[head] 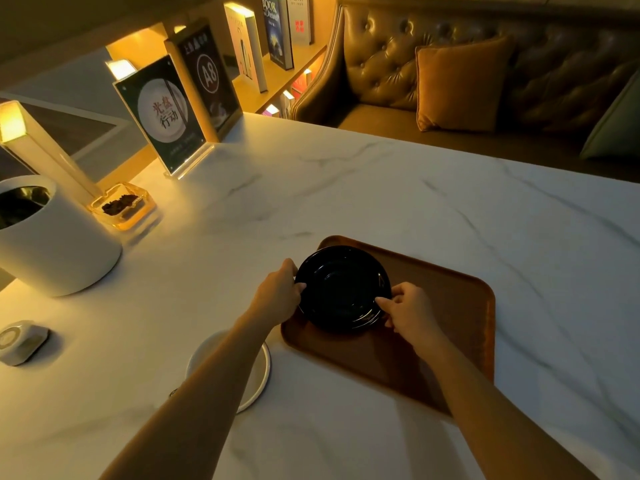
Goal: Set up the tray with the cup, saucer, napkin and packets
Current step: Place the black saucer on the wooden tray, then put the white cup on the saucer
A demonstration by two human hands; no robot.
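A black saucer [341, 287] sits over the far left corner of a brown tray [450, 306] on the marble table. My left hand [278, 294] pinches the saucer's left rim. My right hand [410, 308] grips its right rim near the front. I cannot tell whether the saucer rests flat on the tray or is held just above it. A white round plate [258, 370] lies on the table left of the tray, partly hidden under my left forearm. No cup, napkin or packets are in view.
At the left stand a white cylindrical bin [52, 244], an amber glass ashtray [121, 206], a lit lamp column [38, 147] and acrylic sign stands [162, 116]. A small white box [20, 341] lies near the left edge. A leather sofa [485, 74] with cushions sits behind the table.
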